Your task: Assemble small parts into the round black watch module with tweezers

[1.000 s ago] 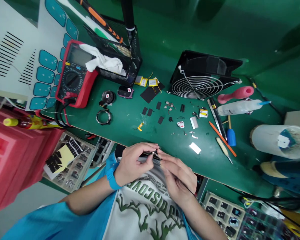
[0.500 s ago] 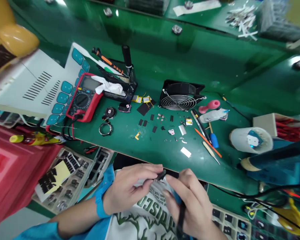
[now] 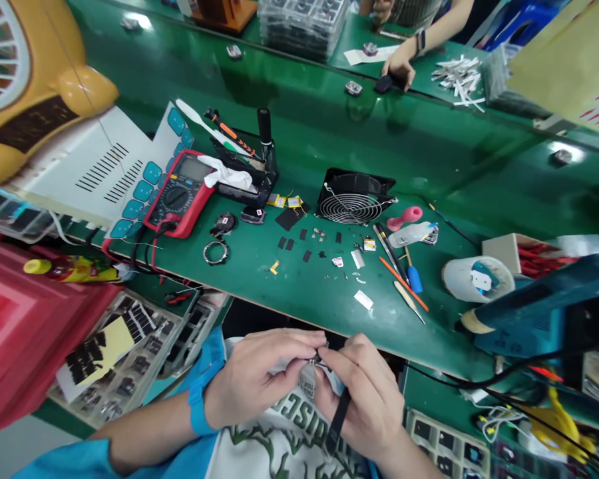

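Close to my body, below the bench edge, both hands meet over a small dark part with a bit of metal (image 3: 313, 360). My left hand (image 3: 264, 369) pinches it between thumb and fingers; most of it is hidden. My right hand (image 3: 362, 386) is closed, its thumb and forefinger tips at the same part. A flat black strip (image 3: 338, 422) sticks out from under the right palm; I cannot tell whether it is a tool or a strap. On the bench ahead lie a white rectangular piece (image 3: 364, 300), a metal ring-shaped watch case (image 3: 215, 252) and several small black pads (image 3: 289, 245).
A red multimeter (image 3: 177, 193) and tool holder (image 3: 244, 179) stand at the left, a fan (image 3: 354, 196) at the back. Tweezers and picks (image 3: 404, 283) lie at the right, near a white cup (image 3: 479, 278). Across the bench, another person's hand (image 3: 400, 63) touches a dark object.
My right hand has come in closer to the left, its fingertips now on the small part. The view has shifted, and a co-worker's hand has come into sight at the top.
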The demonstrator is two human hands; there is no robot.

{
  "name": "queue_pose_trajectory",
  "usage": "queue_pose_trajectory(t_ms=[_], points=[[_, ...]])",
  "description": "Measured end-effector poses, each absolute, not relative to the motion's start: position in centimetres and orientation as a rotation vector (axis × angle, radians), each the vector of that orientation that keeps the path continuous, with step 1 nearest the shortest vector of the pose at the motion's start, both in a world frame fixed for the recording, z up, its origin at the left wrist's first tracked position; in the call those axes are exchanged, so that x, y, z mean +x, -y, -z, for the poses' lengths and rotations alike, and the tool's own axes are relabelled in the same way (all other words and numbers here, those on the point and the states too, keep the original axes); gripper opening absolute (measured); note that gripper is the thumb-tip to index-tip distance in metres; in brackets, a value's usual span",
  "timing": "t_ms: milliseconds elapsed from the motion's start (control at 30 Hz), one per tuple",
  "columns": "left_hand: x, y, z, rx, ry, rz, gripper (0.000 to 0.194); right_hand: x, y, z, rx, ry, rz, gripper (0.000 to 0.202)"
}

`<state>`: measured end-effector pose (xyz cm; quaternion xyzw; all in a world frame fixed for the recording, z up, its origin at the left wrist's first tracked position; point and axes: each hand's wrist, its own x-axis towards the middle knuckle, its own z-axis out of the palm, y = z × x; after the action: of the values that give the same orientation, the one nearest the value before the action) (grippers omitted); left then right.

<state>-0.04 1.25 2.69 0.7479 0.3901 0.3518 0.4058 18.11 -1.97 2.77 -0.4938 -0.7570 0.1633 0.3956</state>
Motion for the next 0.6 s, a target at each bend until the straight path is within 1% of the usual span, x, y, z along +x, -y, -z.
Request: queue_pose_trajectory(t_ms=[133, 233, 300, 400, 433, 533, 600], points=[[0.0, -1.1, -2.4, 1.742, -1.041, -0.853, 0.026, 18.3, 2.1, -2.7, -1.272, 1.852, -0.499, 0.039], [0.2, -1.5, -2.1, 1.334, -1.126, -0.875, 0.024, 18.5, 2.0, -2.4, -1.361, 1.679, -0.702, 0.038], [0.4, -1.9, -2.0, 1.062, -1.114, -0.870, 0.026, 18.5, 1.9, -2.0, -1.429, 1.525, -0.880, 0.031], [0.7, -2.4, -2.0, 0.859, -1.045, -0.814, 0.028, 18.3, 1.8, -1.2, -1.457, 1.376, -1.138, 0.013], [0.8, -2.4, -2.0, 0.830, -1.030, -0.799, 0.026, 18.3, 1.8, -0.9, -1.451, 1.338, -1.207, 0.015], [1.0, -2.3, -2.0, 0.779, -1.018, -0.771, 0.023, 18.2, 2.1, 0.0, -1.427, 1.167, -1.387, 0.031], [1.0, -2.1, -2.0, 0.761, -1.029, -0.759, 0.022, 18.2, 2.3, 0.6, -1.405, 1.036, -1.495, 0.033]])
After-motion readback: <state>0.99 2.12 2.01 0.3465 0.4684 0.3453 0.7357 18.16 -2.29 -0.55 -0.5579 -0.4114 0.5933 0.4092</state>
